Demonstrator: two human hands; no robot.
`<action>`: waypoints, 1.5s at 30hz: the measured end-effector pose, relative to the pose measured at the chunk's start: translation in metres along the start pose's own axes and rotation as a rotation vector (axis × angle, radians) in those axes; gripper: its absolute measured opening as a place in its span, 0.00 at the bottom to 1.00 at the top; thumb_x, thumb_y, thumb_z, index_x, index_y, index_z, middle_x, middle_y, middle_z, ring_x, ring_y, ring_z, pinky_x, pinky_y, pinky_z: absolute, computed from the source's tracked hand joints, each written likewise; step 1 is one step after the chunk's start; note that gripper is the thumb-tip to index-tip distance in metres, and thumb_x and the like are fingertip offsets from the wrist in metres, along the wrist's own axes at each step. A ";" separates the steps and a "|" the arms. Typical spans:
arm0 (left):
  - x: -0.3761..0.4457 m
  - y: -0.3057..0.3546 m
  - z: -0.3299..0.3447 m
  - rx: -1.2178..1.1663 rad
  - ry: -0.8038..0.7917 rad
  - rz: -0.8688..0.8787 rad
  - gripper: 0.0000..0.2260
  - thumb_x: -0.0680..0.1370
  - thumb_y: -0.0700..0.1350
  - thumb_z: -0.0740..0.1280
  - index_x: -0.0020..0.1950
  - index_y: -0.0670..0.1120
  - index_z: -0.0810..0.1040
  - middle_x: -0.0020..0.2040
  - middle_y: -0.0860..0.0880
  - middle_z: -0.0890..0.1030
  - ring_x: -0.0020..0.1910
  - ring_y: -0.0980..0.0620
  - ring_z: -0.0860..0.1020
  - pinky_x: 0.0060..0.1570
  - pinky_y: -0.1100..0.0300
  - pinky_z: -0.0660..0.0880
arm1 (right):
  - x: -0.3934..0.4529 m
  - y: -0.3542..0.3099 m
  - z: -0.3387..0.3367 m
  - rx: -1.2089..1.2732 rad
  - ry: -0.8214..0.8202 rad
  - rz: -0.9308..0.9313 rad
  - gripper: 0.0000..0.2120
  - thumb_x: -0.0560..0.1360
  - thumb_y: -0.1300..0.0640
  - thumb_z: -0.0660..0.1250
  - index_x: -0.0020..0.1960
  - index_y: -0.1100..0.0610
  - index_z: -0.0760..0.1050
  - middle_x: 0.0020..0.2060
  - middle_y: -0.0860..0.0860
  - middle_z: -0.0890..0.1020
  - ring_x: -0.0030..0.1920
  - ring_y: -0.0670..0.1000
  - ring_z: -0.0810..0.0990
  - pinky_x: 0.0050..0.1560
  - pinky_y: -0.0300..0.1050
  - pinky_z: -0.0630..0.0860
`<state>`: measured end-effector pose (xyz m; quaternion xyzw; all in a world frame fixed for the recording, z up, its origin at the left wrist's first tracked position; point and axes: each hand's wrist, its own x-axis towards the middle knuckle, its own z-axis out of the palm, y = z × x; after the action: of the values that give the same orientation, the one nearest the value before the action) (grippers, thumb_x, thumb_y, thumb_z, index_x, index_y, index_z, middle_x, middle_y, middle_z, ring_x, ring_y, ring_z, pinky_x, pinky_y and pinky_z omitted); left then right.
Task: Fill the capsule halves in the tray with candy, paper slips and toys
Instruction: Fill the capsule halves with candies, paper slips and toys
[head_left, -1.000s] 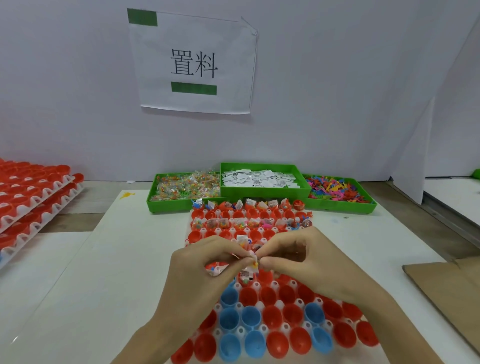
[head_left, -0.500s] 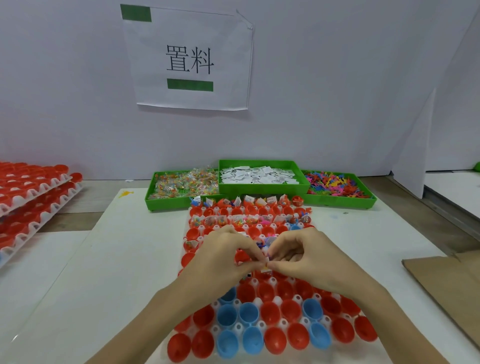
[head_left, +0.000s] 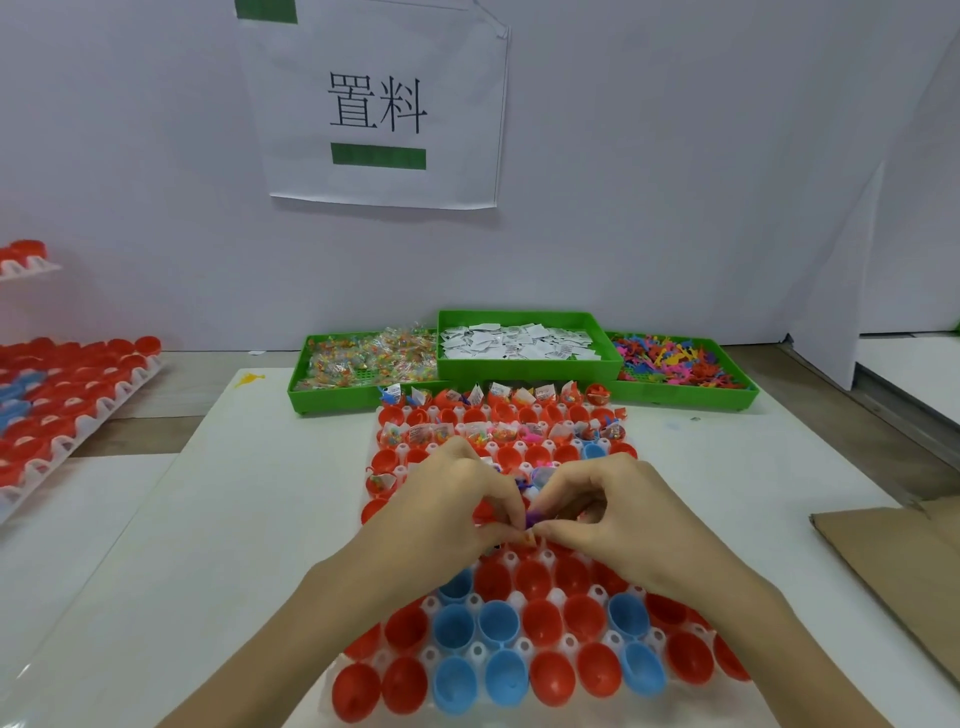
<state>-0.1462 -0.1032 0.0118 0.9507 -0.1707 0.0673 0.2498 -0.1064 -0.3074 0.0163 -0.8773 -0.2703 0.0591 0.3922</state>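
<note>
A white tray of red and blue capsule halves lies in front of me. Its far rows hold candy, slips and toys; the near halves look empty. My left hand and my right hand meet over the tray's middle, fingertips pinching small items, among them a purple toy. Which hand holds which piece is hard to tell. Three green bins stand behind: candy, paper slips, toys.
More trays of red capsule halves are stacked at the left. A brown cardboard sheet lies at the right edge. A white wall with a paper sign rises just behind the bins.
Both hands have shifted slightly away from me over the tray, still pinched together. The white slip seen between the fingers earlier is no longer visible; a purple toy shows instead.
</note>
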 end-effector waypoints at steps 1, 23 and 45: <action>0.000 0.002 0.002 0.029 0.003 0.007 0.03 0.77 0.52 0.74 0.49 0.57 0.87 0.45 0.61 0.83 0.50 0.59 0.66 0.50 0.66 0.67 | 0.000 0.000 0.000 -0.028 0.002 -0.001 0.06 0.72 0.59 0.79 0.44 0.48 0.87 0.37 0.41 0.86 0.41 0.39 0.84 0.43 0.32 0.79; 0.007 0.006 0.004 0.114 -0.012 0.018 0.07 0.78 0.44 0.72 0.54 0.53 0.85 0.41 0.61 0.76 0.51 0.56 0.70 0.46 0.66 0.67 | 0.003 -0.004 0.011 -0.237 -0.025 -0.062 0.06 0.74 0.59 0.73 0.49 0.50 0.84 0.41 0.43 0.84 0.42 0.42 0.81 0.43 0.32 0.77; -0.023 -0.018 -0.025 0.060 0.038 0.040 0.09 0.74 0.56 0.75 0.53 0.58 0.84 0.45 0.71 0.76 0.54 0.63 0.70 0.51 0.71 0.68 | 0.004 -0.011 0.005 -0.134 0.065 -0.115 0.03 0.77 0.52 0.73 0.48 0.44 0.85 0.41 0.40 0.84 0.46 0.38 0.81 0.44 0.30 0.75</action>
<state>-0.1628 -0.0697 0.0205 0.9527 -0.1831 0.0955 0.2231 -0.1095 -0.2962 0.0213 -0.8860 -0.3106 -0.0101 0.3441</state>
